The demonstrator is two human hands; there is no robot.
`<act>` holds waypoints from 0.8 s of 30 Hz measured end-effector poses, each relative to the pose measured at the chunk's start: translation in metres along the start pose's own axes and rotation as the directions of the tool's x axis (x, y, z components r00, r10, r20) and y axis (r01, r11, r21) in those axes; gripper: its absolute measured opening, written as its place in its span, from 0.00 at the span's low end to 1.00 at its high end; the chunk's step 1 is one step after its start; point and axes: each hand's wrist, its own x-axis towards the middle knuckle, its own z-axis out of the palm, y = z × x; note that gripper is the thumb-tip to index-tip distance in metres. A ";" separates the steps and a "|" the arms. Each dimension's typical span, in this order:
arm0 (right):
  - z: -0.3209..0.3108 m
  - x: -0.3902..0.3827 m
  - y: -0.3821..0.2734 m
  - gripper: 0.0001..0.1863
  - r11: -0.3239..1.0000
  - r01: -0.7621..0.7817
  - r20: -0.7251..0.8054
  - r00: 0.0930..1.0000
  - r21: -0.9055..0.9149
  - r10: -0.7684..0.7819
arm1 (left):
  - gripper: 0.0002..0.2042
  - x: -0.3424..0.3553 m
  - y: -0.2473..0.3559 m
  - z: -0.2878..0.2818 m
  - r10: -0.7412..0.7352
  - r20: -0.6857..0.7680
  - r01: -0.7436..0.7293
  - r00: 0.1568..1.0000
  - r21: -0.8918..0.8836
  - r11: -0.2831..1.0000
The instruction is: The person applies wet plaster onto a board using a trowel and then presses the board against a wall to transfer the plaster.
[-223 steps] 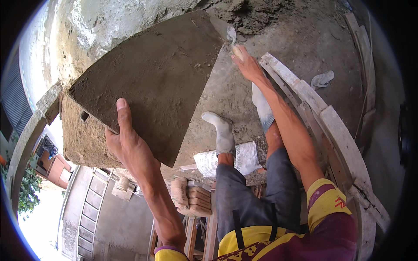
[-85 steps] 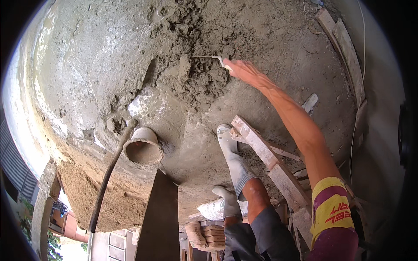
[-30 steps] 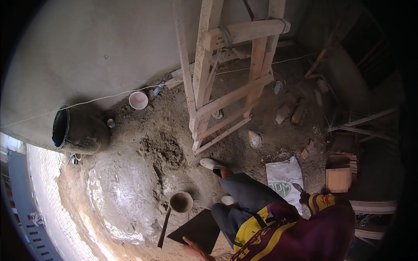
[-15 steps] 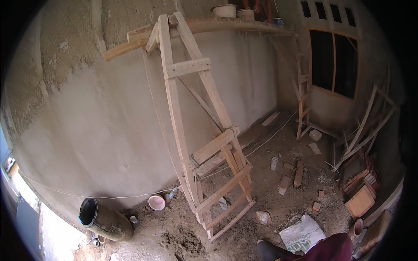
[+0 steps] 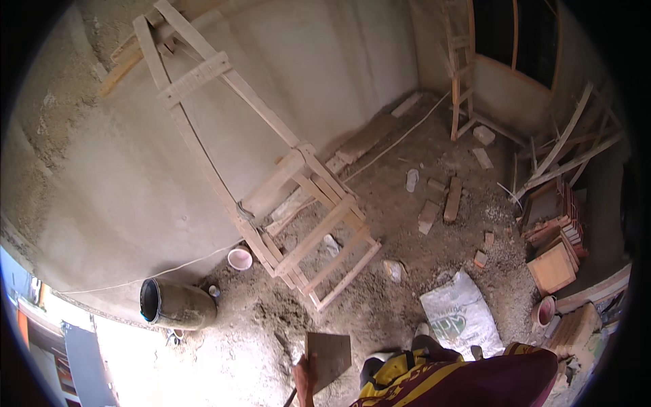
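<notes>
My left hand (image 5: 305,378) comes in at the lower edge, its fingers closed on the side of a flat, dark grey-brown, squarish board (image 5: 332,356). The board hangs over the muddy floor, just left of my feet. Below that hand a thin dark stick-like thing (image 5: 290,397) shows; whether the hand holds it too, I cannot tell. My right hand is out of the picture, on the side of my maroon and yellow shirt (image 5: 468,383). A small grey rounded tip (image 5: 477,352) pokes out past the shirt, over a white printed sack (image 5: 460,312) on the ground.
A wooden trestle ladder (image 5: 288,176) leans ahead by the plastered wall. A dirty drum (image 5: 183,304) lies at the left, near a pink bucket (image 5: 240,258). Loose bricks (image 5: 452,200) and rubble litter the floor. Stacked tiles (image 5: 553,264) and timber scraps (image 5: 559,156) stand right.
My view has tilted down and turned, so the ladder's top and plank have moved up and left. My left hand with the board has come into view, along with more of my shirt.
</notes>
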 end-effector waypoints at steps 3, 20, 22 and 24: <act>-0.062 0.004 0.169 0.21 0.973 -0.207 -0.112 0.974 -0.104 0.196 | 0.22 0.025 0.156 -0.011 0.042 0.016 -0.041 0.999 -0.066 0.997; -0.233 0.315 -0.123 0.12 0.771 -0.189 -0.042 0.962 0.608 0.269 | 0.35 0.312 0.470 0.181 -0.390 -0.060 0.179 0.919 -0.818 0.547; -0.252 0.403 -0.207 0.09 0.756 -0.162 -0.014 0.975 0.634 0.220 | 0.36 0.406 0.484 0.236 -0.378 0.032 0.244 0.925 -0.812 0.530; -0.268 0.492 -0.303 0.11 0.783 -0.159 0.020 0.983 0.601 0.184 | 0.36 0.510 0.513 0.292 -0.429 0.110 0.336 0.897 -0.800 0.498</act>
